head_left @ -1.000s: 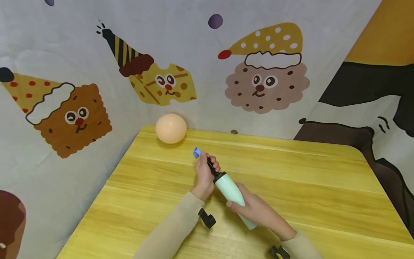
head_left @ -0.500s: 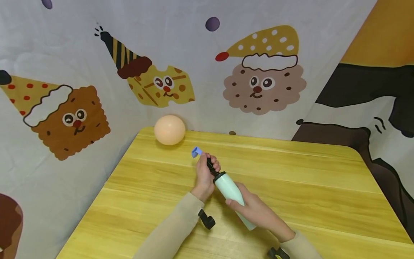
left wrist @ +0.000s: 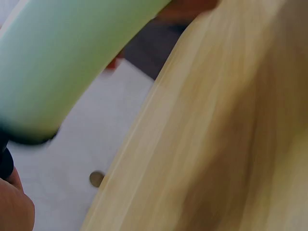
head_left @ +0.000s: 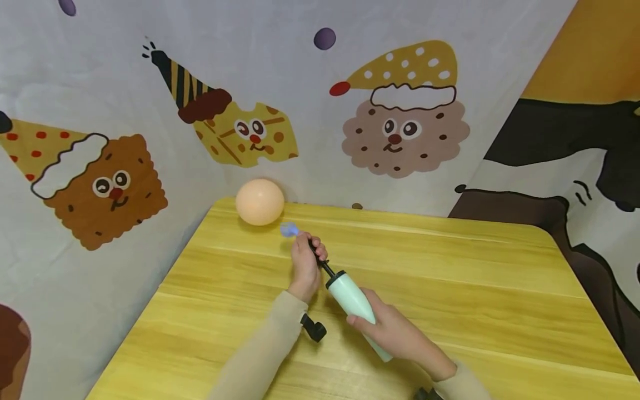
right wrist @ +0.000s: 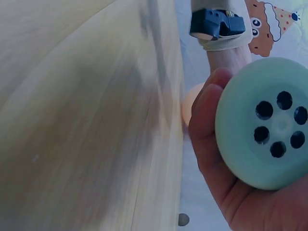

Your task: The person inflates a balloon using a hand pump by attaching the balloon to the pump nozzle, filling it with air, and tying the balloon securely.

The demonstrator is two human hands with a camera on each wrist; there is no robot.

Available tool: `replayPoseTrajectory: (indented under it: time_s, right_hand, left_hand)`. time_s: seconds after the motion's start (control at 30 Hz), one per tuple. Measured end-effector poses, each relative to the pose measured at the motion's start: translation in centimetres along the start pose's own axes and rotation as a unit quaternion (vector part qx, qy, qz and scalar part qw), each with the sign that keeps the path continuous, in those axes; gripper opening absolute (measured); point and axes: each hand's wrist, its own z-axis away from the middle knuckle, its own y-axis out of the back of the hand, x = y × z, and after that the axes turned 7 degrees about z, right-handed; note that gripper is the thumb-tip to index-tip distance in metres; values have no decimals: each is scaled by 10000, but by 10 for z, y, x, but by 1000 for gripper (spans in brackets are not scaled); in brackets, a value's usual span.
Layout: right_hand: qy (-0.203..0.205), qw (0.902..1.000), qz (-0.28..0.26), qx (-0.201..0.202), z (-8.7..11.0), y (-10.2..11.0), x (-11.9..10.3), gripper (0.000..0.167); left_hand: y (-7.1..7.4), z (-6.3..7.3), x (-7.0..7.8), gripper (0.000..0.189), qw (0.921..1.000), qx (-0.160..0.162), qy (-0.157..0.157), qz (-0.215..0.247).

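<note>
In the head view, the pump (head_left: 347, 291) slants over the middle of the surface (head_left: 465, 278), its handle (head_left: 313, 249) toward the far left corner. The left hand (head_left: 305, 261) is wrapped round that handle; a blurred blue piece (head_left: 288, 229) sticks out past the thumb, and how it is attached cannot be told. The right hand (head_left: 392, 328) grasps the pale green barrel (head_left: 350, 297). A stretch of rod (head_left: 328, 269) shows between handle and barrel, so this looks like a pumping stroke. It should go best with both hands moving along one straight line; a sideways push could bind the rod. The peach balloon (head_left: 260, 201) sits by the far left corner, apart from both hands.

In the left wrist view, the barrel is large and blurred; the left hand barely shows, so its hold on the blue piece cannot be checked. Steadying that piece with the thumb seems wise.

In the right wrist view, the right hand curls round the barrel behind its end cap (right wrist: 238, 144). Its six holes are uncovered; probably best left so, in case air enters there.
</note>
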Motion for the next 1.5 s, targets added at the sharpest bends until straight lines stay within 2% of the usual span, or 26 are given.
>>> replayPoseTrajectory:
  time_s: [0.27, 0.5, 0.8, 0.9, 1.17, 1.3, 1.4, 1.5]
  right_hand:
    - [105, 9998, 169, -59, 13, 9, 1, 66]
    - [-14, 9997, 202, -122, 23, 18, 0, 69]
    - [207, 9992, 142, -297, 33, 25, 15, 78]
    - [146, 9995, 84, -276, 30, 21, 14, 81]
    - [-89, 9979, 590, 257, 4, 6, -4, 84]
    - [-31, 9966, 733, 363, -8, 5, -10, 83]
    - [-10, 9965, 758, 366, -14, 3, -12, 83]
    - [-67, 9960, 773, 446, -17, -2, -14, 80]
  left_hand:
    - [-2, -12, 13, 28, 9999, 116, -121, 33]
    - [-5, -26, 22, 25, 9984, 287, -447, 210]
    - [6, -38, 44, 28, 9956, 506, -726, 295]
    - [6, -32, 41, 31, 9967, 423, -660, 206]
    - [-3, -5, 11, 36, 9996, 206, -207, 23]
    - [-6, 4, 2, 36, 9997, 177, -138, -78]
    - [-6, 4, 4, 37, 9992, 220, -240, -212]
    - [-3, 0, 12, 37, 9987, 261, -352, -250]
